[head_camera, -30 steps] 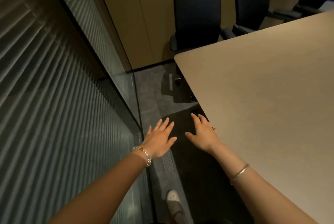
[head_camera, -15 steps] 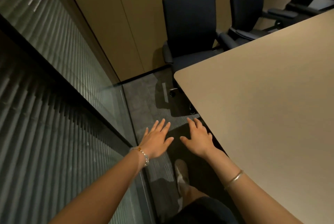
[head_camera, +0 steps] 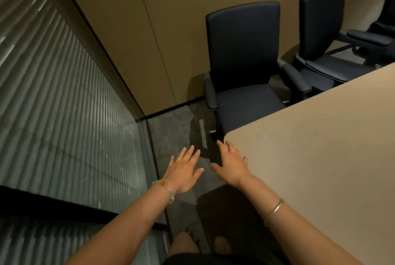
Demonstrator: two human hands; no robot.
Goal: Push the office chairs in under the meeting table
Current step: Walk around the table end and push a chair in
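Note:
The beige meeting table fills the right side, its rounded corner just ahead of my fingers. A dark office chair stands beyond that corner, its seat partly under the table's far edge and its back near the wall. A second dark chair stands to its right, pulled out from the table. My left hand and my right hand are stretched forward over the floor, fingers spread, holding nothing. My right hand hovers beside the table's edge, well short of the nearest chair.
A ribbed glass wall runs along the left, leaving a narrow carpeted aisle between it and the table. A tan panelled wall closes the far end. A third chair's armrest shows at the right edge. My feet are below.
I have moved forward along the aisle and the view has turned right. The table corner and the nearest chair are closer. Both hands stay spread and empty.

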